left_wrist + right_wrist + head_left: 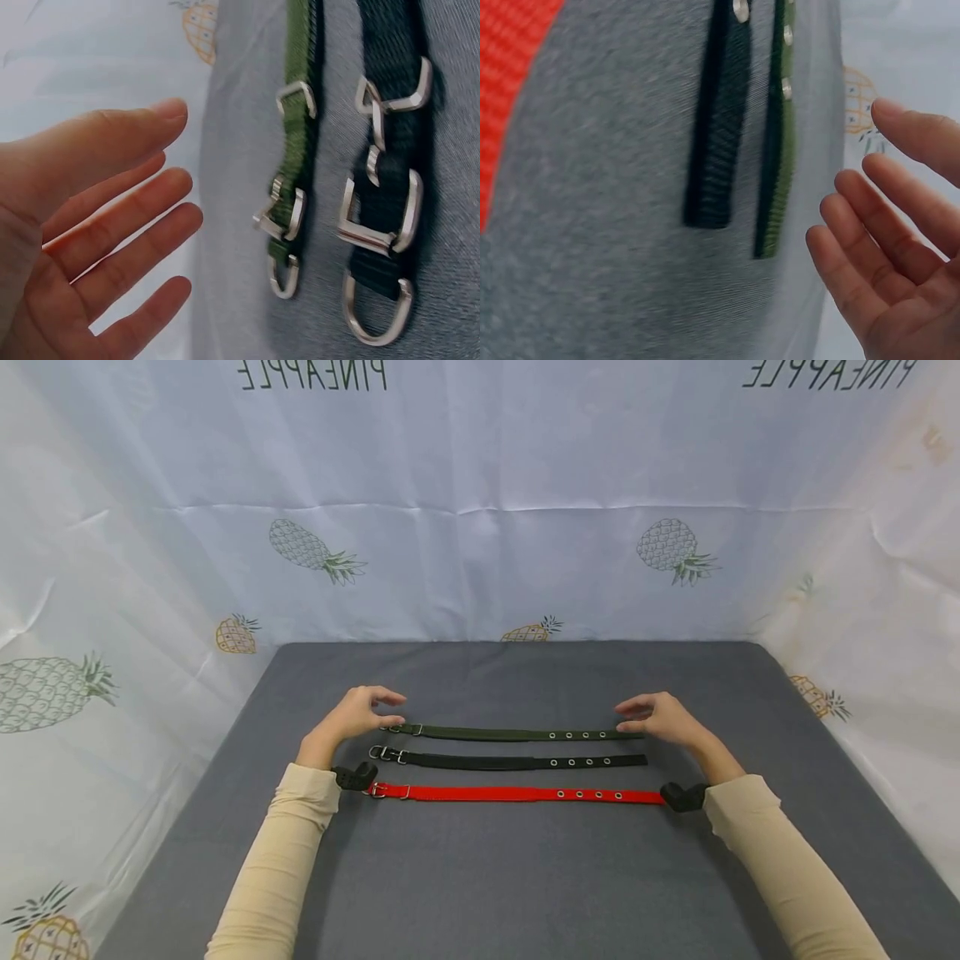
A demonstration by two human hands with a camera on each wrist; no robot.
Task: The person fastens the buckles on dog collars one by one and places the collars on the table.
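Note:
Three pet collars lie stretched out side by side on a grey cloth. The green collar (487, 734) is farthest, the black collar (480, 762) in the middle, the red collar (472, 794) nearest. My left hand (358, 712) hovers by the green collar's buckle end, thumb and fingers apart and holding nothing. Metal buckles and D-rings show on the green collar (296, 135) and black collar (390, 135) in the left wrist view. Over at the green collar's holed tip, my right hand (660, 717) hangs with relaxed fingers and nothing in them.
The grey cloth (480, 877) covers the table under the collars. A white curtain (480, 568) printed with pineapples stands behind and along both sides. Dark wrist cameras (354, 776) overlap the red collar's ends in the head view.

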